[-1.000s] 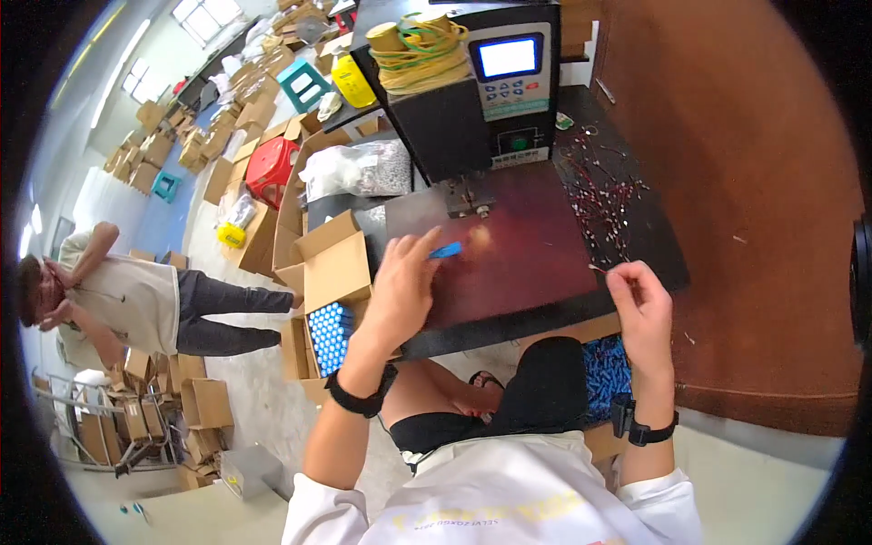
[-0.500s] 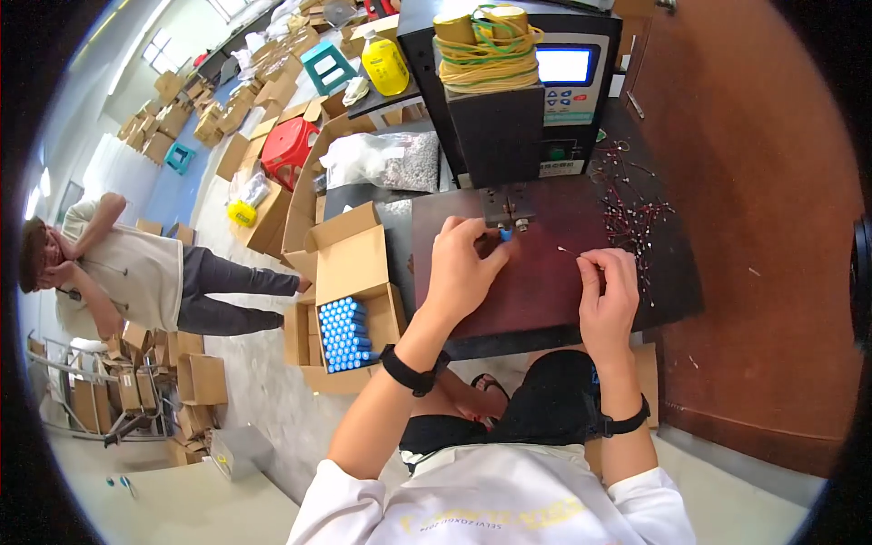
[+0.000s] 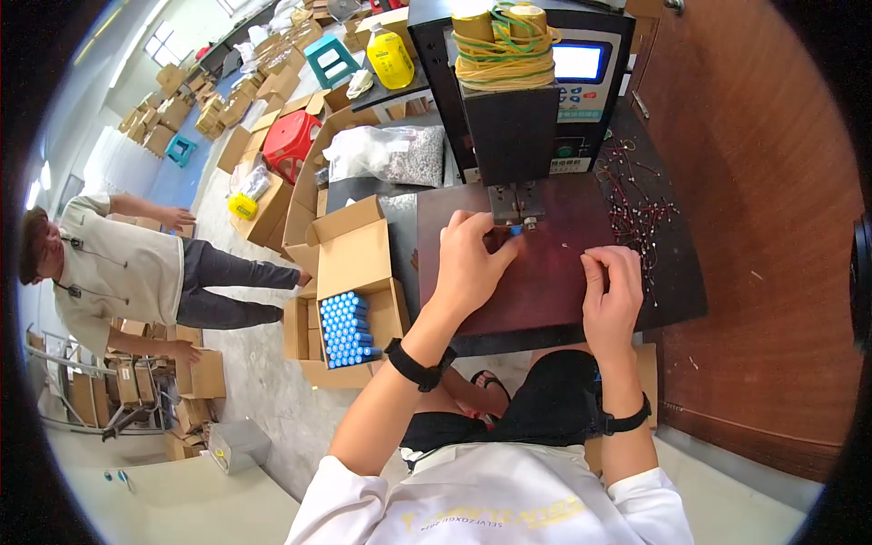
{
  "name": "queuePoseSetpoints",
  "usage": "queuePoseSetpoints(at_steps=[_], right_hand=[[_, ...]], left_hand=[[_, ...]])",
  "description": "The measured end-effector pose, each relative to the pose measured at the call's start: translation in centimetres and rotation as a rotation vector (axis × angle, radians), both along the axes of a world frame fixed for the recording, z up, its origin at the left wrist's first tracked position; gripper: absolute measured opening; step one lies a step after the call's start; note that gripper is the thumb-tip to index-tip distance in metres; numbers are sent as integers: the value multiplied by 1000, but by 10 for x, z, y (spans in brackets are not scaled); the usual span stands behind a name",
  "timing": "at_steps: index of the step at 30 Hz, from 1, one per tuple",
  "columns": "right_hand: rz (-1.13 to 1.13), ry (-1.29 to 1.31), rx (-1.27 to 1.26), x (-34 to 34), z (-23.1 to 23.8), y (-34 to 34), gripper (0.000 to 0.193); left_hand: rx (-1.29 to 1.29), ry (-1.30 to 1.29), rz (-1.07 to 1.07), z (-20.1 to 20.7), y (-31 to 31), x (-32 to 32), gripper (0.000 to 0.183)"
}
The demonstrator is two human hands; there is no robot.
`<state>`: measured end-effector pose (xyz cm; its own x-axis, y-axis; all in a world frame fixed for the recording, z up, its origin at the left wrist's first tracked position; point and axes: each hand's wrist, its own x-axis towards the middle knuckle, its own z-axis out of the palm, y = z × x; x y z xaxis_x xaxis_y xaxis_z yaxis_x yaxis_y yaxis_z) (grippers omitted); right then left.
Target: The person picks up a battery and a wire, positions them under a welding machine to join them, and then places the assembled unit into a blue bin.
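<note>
My left hand (image 3: 468,263) is closed around a small blue cylindrical battery cell (image 3: 516,230), of which only one end shows. It holds the cell just under the metal electrodes (image 3: 530,222) of a black bench machine (image 3: 509,136); whether they touch, I cannot tell. Off to the right, my right hand (image 3: 614,286) pinches a thin wire lead (image 3: 572,247) between thumb and fingertips. The lead's pale tip points left, over the dark red work mat (image 3: 527,304).
An open carton (image 3: 400,313) of blue cells stands left of the mat. Tangled red and black wire leads (image 3: 640,209) lie at the right. Behind the carton rests a clear bag of small parts (image 3: 404,156). At far left stands another person (image 3: 136,259).
My hands keep nearly the same places, and the view has shifted slightly. The person at the left has lowered their hands from the head and spread their arms.
</note>
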<state>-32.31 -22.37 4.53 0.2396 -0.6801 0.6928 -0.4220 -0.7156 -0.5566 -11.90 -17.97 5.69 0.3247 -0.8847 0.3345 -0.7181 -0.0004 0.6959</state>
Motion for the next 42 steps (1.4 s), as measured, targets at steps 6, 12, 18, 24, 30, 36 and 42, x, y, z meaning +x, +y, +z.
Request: queuePoseSetpoints(at_steps=[6, 12, 18, 24, 30, 36, 42], right_hand=[[28, -152, 313, -3, 10, 3, 18], [145, -215, 551, -5, 15, 5, 21], [190, -247, 651, 18, 16, 5, 20], [326, 72, 552, -1, 28, 3, 18], [278, -278, 711, 23, 14, 2, 17], [195, -342, 589, 42, -5, -6, 19], [114, -244, 466, 47, -8, -8, 23]], left_hand=[[7, 117, 58, -2, -2, -1, 30], [-128, 253, -14, 4, 16, -3, 22], [-76, 155, 66, 0, 6, 0, 25], [-141, 566, 116, -6, 6, 7, 22], [-153, 132, 47, 9, 6, -10, 17], [-104, 3, -6, 0, 0, -9, 18], [-101, 19, -31, -4, -2, -8, 17]])
